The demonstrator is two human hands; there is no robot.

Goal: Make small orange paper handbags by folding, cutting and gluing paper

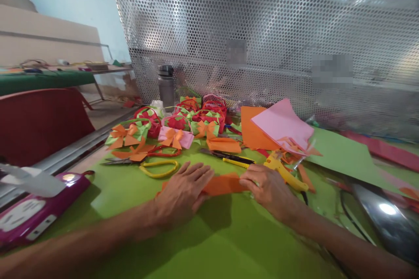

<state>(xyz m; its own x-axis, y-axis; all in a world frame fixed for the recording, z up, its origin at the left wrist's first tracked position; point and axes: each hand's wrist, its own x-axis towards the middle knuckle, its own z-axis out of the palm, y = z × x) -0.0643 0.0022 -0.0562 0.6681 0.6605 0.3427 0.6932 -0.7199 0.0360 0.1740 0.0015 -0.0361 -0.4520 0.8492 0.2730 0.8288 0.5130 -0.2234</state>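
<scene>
An orange strip of paper (224,184) lies on the green tabletop (209,253) between my hands. My left hand (185,187) rests flat over its left part, fingers stretched out. At the strip's right end, my right hand (266,187) pinches the paper with curled fingers. Beyond the left hand are scissors (159,169) with yellow and red handles. A yellow and black utility knife (234,159) sits just past the strip. The yellow glue gun (284,172) lies close behind my right hand.
Small paper baskets with bows (176,137) cluster at the back, near a grey bottle (166,87). Orange, pink (281,122) and green sheets (343,152) lie right, beside a dark phone-like object (386,218). A purple power strip (49,205) stands left. A perforated metal panel (203,22) closes the back.
</scene>
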